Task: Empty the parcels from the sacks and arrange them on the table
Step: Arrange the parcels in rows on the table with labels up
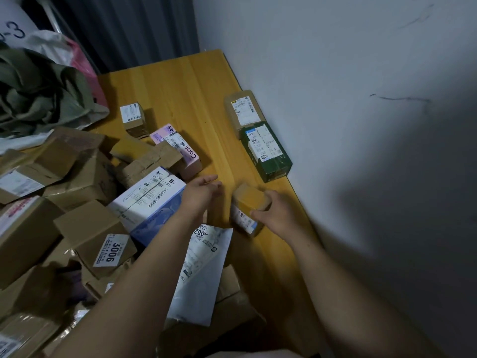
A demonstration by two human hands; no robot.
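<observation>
While we look down through the head camera, our right hand (277,215) grips a small brown carton (249,201), thumb on the near side and fingers curled over its far edge, low over the desk (180,83) near its wall-side edge. Whether its base touches the wood we cannot tell. Our left hand (202,189) hangs just beside it, fingers straight and loose, holding nothing. Two parcels already lie in a row along the wall: a tan parcel (242,109) and, touching it, a dark green parcel (268,153). The carton sits a little short of the green one. To the left a heap of unsorted parcels (64,182) covers the desk, with a white mailer bag (204,267) nearer us and crumpled sacks (38,91) beyond.

We judge the carton light and stiff, since one hand spans it. Its taped faces and glossy label may be slick, so a grip across opposite sides looks safest. The mailer, soft and floppy, would want a flat hand beneath.
</observation>
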